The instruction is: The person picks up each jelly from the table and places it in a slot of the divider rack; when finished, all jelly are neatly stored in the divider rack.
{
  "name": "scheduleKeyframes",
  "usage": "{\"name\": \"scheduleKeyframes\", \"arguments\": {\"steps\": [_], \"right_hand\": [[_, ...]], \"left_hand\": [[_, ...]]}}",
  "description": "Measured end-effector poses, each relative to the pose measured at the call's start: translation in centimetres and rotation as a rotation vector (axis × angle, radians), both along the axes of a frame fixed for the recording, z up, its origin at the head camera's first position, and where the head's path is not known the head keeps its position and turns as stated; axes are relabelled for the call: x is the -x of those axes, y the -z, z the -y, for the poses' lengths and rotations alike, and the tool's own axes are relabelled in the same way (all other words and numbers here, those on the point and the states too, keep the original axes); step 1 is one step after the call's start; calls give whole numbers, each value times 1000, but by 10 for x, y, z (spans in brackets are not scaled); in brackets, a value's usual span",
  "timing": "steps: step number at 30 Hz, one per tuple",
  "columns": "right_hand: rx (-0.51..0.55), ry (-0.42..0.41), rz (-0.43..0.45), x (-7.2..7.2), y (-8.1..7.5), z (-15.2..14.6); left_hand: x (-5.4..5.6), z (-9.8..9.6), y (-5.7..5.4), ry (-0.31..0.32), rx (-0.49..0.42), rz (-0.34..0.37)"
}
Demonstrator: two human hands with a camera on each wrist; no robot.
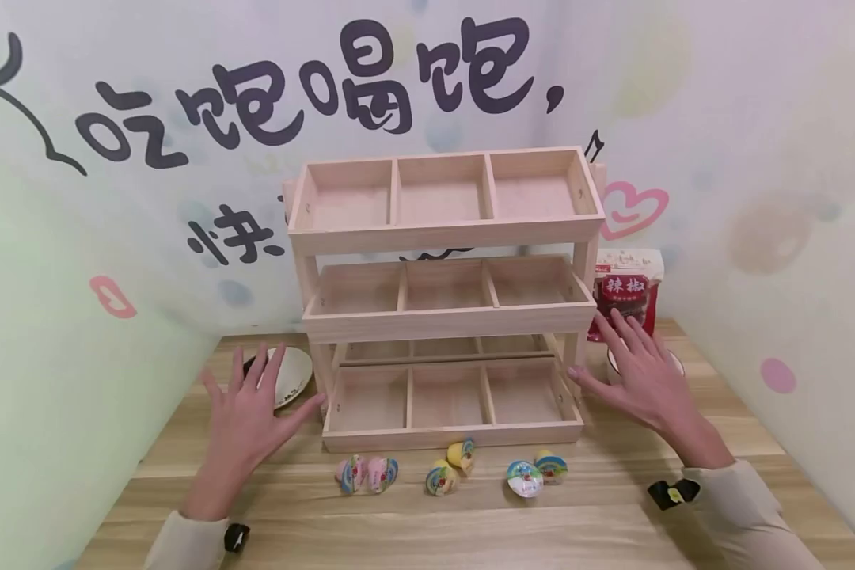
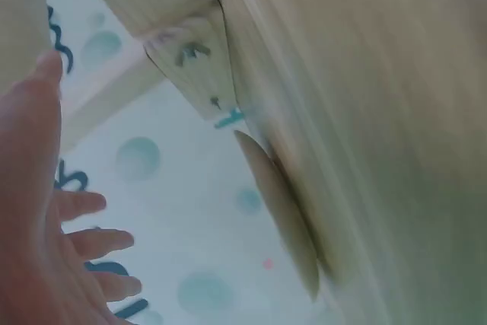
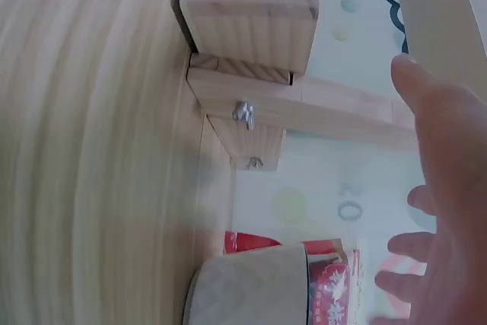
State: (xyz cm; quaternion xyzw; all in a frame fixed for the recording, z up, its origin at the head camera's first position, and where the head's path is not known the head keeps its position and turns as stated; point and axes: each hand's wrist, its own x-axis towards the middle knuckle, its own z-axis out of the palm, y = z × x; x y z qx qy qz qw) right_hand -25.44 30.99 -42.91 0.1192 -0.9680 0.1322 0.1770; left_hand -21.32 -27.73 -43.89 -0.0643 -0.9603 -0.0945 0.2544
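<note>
A three-tier wooden rack (image 1: 446,323) stands in the middle of the table, each tier split into three compartments by thin dividers. To its left, my left hand (image 1: 248,427) is spread with straight fingers, the thumb close by the lower tier, and it holds nothing. My right hand (image 1: 648,388) hovers on the other side, fingers also spread, its thumb near the rack's right post. In front of the rack lie small jelly cups in three pairs: pink ones (image 1: 366,474), yellow ones (image 1: 450,467) and a pair (image 1: 536,473) with blue-and-green lids.
A white plate (image 1: 295,376) lies behind my left hand. Past my right hand are a white cup (image 3: 251,287), partly hidden in the head view, and a red-and-white packet (image 1: 647,277). Walls with printed lettering enclose the wooden table (image 1: 427,538) at the back and sides.
</note>
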Motion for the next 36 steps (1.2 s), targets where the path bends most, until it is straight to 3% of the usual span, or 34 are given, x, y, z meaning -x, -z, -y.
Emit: {"name": "scheduleKeyframes", "arguments": {"steps": [2,7,10,14,21,25,29,33,36], "right_hand": [[49,-38,25,1,1,3],[348,-243,190,10,13,13],[462,-336,287,14,25,16],[454,-327,329,15,38,14],[483,-280,363,15,47,12],[499,-261,384,16,50,11],[500,-247,390,16,51,9],[509,-265,388,16,50,7],[507,-270,405,15,50,6]], "left_hand": [[-9,-4,-2,33,1,-74],[-32,-26,-7,147,32,-279],[-44,-50,-12,244,22,-302],[-57,-90,-15,386,-20,-228],[-75,-160,-15,560,-99,-19],[-75,-194,-8,668,-99,50],[-73,-222,-5,749,-40,93],[-65,-245,-9,794,32,126],[-59,-256,-12,803,43,221]]}}
